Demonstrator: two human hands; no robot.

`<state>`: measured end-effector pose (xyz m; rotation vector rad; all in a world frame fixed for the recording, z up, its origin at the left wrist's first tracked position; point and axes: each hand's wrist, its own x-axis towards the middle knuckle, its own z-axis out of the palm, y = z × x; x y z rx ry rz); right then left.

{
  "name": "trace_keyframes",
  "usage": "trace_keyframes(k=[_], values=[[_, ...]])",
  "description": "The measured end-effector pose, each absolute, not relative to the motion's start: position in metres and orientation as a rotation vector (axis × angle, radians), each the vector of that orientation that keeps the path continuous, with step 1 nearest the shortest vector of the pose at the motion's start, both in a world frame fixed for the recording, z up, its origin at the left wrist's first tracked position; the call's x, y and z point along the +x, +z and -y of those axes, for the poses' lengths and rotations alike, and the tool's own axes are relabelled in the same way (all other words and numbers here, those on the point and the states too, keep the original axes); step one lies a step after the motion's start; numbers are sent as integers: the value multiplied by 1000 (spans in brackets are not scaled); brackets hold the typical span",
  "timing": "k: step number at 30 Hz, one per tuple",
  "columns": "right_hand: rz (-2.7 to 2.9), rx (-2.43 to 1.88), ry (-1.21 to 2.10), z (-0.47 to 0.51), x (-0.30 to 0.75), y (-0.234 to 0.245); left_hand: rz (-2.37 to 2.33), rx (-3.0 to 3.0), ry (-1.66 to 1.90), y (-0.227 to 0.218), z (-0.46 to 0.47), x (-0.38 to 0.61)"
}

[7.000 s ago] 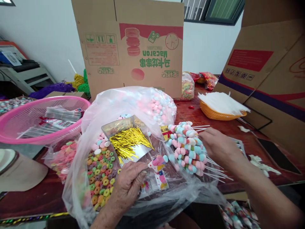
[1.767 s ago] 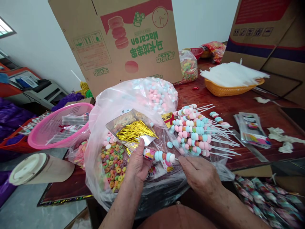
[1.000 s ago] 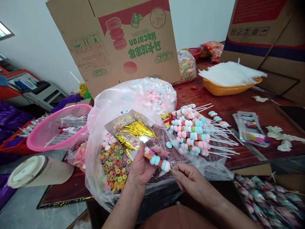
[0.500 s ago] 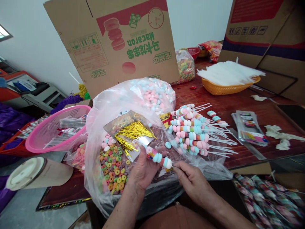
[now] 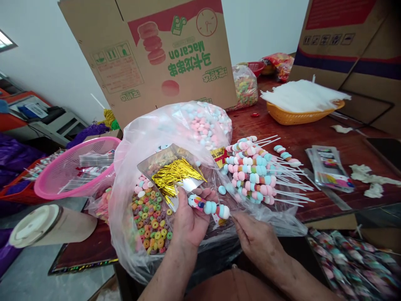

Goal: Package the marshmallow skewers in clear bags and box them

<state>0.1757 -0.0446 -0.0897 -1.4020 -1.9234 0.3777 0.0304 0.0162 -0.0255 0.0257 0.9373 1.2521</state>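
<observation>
A marshmallow skewer (image 5: pixel 210 207) in a clear printed wrapper rests across the fingers of my left hand (image 5: pixel 191 217), whose thumb stands up beside it. At its white right end, my right hand (image 5: pixel 255 236) has thumb and fingers pinched together, hiding the stick end or wrapper neck they grip. Just behind my left hand lies a pile of gold twist ties (image 5: pixel 177 173) on a clear bag. Several finished marshmallow skewers (image 5: pixel 253 169) with white sticks are stacked to the right. Ring-shaped gummy candies (image 5: pixel 153 225) fill the plastic bag (image 5: pixel 125 175) left of my hands.
A pink basket (image 5: pixel 46 190) with wrappers and a lidded cup (image 5: pixel 65 225) stand left. At the back rises a cardboard box (image 5: pixel 188 92). On the right are a yellow basket (image 5: pixel 297 119) of white sticks, flat wrappers (image 5: pixel 328 165) and wrapped skewers (image 5: pixel 354 259) lower down.
The skewer has turned slightly, showing more of its printed wrapper. My left fingers have loosened around it, and my right hand has shifted slightly right at its end.
</observation>
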Motion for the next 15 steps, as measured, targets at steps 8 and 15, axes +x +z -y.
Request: trace_keyframes(k=[8, 15], values=[[1835, -1366, 993, 38, 186, -56, -983, 398, 1251, -32, -14, 23], [1827, -1399, 1108, 36, 186, -57, -1090, 529, 1149, -33, -11, 34]])
